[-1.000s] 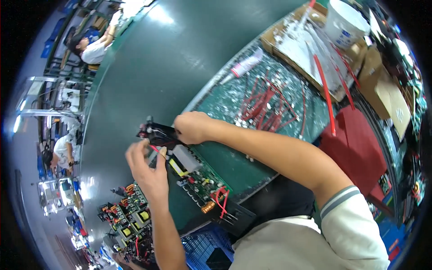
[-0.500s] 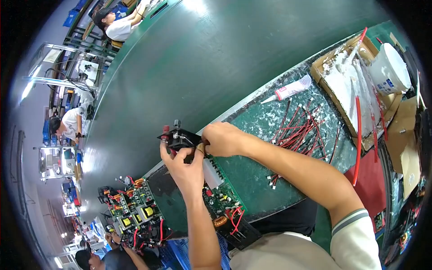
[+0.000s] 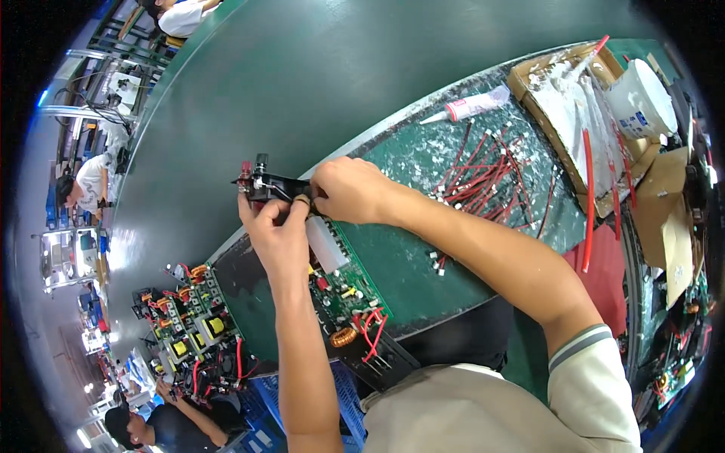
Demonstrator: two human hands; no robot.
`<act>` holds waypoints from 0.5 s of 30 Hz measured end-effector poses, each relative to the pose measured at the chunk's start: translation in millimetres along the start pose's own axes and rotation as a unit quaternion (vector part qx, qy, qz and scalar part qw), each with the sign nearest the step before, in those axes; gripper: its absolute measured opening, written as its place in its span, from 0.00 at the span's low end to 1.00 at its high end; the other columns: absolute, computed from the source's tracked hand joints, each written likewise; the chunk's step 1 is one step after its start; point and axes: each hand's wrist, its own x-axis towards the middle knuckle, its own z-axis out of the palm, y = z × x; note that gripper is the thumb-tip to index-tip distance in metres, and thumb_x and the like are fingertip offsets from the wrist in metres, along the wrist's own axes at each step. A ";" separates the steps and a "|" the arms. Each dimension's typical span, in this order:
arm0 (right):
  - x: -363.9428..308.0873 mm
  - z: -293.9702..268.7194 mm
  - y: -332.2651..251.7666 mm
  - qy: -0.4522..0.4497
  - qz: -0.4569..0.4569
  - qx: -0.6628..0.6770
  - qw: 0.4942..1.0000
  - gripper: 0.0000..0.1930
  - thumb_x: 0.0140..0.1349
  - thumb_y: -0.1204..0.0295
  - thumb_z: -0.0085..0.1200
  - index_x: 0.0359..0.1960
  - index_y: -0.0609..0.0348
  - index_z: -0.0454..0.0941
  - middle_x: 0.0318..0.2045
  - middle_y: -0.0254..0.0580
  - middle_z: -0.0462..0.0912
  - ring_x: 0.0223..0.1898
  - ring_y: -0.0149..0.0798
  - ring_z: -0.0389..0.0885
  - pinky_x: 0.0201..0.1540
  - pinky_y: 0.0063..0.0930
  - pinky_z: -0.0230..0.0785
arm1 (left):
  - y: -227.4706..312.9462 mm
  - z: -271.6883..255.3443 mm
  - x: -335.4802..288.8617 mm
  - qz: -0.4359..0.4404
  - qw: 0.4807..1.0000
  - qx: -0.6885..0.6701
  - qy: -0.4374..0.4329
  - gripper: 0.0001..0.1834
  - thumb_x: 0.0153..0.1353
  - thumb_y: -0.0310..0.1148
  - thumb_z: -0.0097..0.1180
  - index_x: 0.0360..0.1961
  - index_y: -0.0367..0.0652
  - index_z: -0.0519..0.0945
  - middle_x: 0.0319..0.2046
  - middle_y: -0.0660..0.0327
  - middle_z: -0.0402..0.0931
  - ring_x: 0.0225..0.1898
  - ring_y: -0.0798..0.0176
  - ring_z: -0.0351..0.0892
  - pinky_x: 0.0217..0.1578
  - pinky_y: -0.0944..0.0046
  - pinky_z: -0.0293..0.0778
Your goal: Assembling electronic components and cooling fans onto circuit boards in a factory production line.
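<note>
My left hand [image 3: 278, 234] is closed on a black panel [image 3: 291, 185] fitted with a red terminal post [image 3: 245, 172] and a black terminal post [image 3: 261, 163]. A brownish band covers one of its fingertips. My right hand [image 3: 353, 189] is curled at the panel's right end, touching it beside the left fingertips; what its fingers pinch is hidden. Just below both hands lies a green circuit board [image 3: 362, 283] carrying a white block [image 3: 325, 245], a copper coil [image 3: 343, 337] and looped red wires [image 3: 371, 332]. My left forearm covers part of it.
Several assembled boards [image 3: 200, 325] crowd the left end. Red-and-black leads [image 3: 483, 181] lie right of my hands, with a sealant tube [image 3: 476, 104] behind. At far right stand a messy cardboard tray [image 3: 559, 113] and white bucket [image 3: 642, 98]. A co-worker [image 3: 174, 423] sits lower left.
The whole view has shifted, so the bench and hands appear farther left and higher. Both hands stay at the black panel, their grip nearly the same.
</note>
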 end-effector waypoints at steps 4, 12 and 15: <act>4.5 -1.5 1.8 0.001 0.007 0.005 1.000 0.09 0.53 0.69 0.57 0.30 0.60 0.85 0.30 0.55 0.85 0.37 0.57 0.84 0.41 0.48 0.75 | -9.1 3.7 2.1 0.026 0.999 0.023 0.025 0.12 0.53 0.30 0.67 0.23 0.31 0.80 0.70 0.43 0.54 0.53 0.53 0.75 0.52 0.60 0.70; 1.0 -6.3 -2.5 0.004 0.037 0.024 0.999 0.11 0.53 0.69 0.57 0.31 0.64 0.84 0.34 0.61 0.85 0.41 0.60 0.84 0.44 0.49 0.77 | -0.7 -0.2 1.2 0.021 0.999 0.040 0.011 0.14 0.56 0.35 0.70 0.26 0.31 0.83 0.70 0.45 0.54 0.54 0.57 0.75 0.51 0.61 0.71; 1.5 0.5 -1.7 0.014 0.011 0.023 1.000 0.08 0.54 0.67 0.56 0.30 0.57 0.85 0.30 0.54 0.85 0.37 0.57 0.84 0.41 0.48 0.76 | -8.9 -18.3 5.9 0.110 0.984 0.044 0.130 0.13 0.57 0.31 0.70 0.39 0.35 0.81 0.67 0.48 0.59 0.62 0.54 0.69 0.56 0.58 0.69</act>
